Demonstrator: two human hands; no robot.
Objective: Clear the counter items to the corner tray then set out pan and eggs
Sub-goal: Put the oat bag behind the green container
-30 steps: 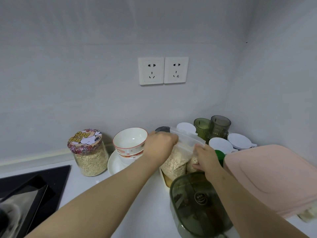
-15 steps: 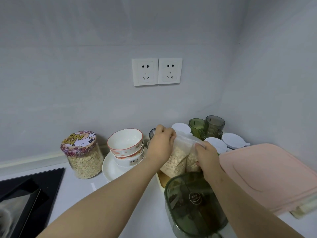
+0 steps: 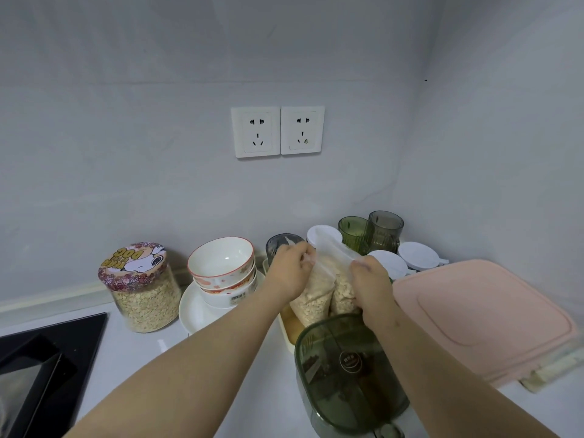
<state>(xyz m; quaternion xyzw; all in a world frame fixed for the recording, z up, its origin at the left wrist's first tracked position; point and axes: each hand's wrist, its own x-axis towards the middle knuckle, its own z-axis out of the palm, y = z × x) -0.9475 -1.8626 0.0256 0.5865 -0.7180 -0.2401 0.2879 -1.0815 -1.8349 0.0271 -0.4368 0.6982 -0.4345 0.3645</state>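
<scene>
The top of a bag of oats point(image 3: 313, 300) is pinched between the curled fingers of the left hand point(image 3: 289, 273) and the right hand point(image 3: 373, 287), seemingly to keep it upright at the cream tray point(image 3: 284, 327) in the far right corner, behind a green container point(image 3: 344, 361).

I have both bare arms stretched forward, converging toward the middle of my view. My left forearm point(image 3: 196, 358) runs up from the lower left with the wrist straight. My left hand point(image 3: 289, 273) shows its back to the camera, fingers curled away from me, pinching the upper left edge of a clear bag point(image 3: 316, 298). My right forearm point(image 3: 442, 384) comes in steeper from the lower right. My right hand point(image 3: 373, 287) sits knuckles up, fingers curled round the bag's right side. The hands are near each other, not touching, at about the same height. I cannot see most fingertips.
</scene>
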